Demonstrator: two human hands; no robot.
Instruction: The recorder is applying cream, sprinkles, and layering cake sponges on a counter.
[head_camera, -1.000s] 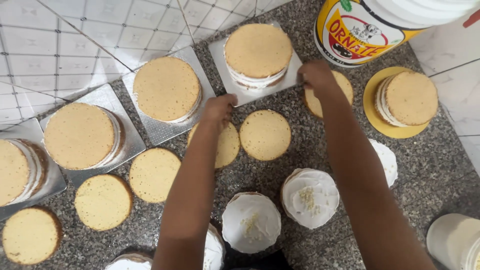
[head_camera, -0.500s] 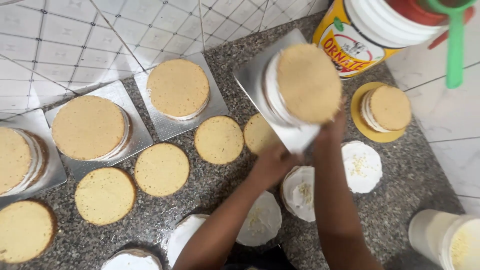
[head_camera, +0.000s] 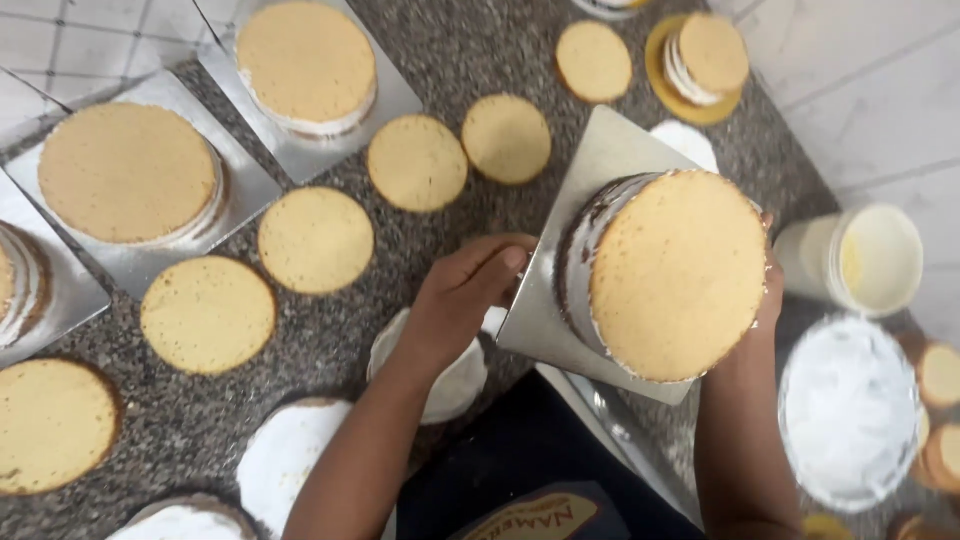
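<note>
Left hand gripping near-left edge of silver board, right hand grasping its right side, layered cake on board, tilted, above granite counter.

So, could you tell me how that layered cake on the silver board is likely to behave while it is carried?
The layered cake stands tall on a thin silver board, so it probably tips or slides if tilted. Cream between its layers suggests they could shift. The left hand pinches the board's edge and the right hand steadies the far side; it likely feels heavy.
</note>
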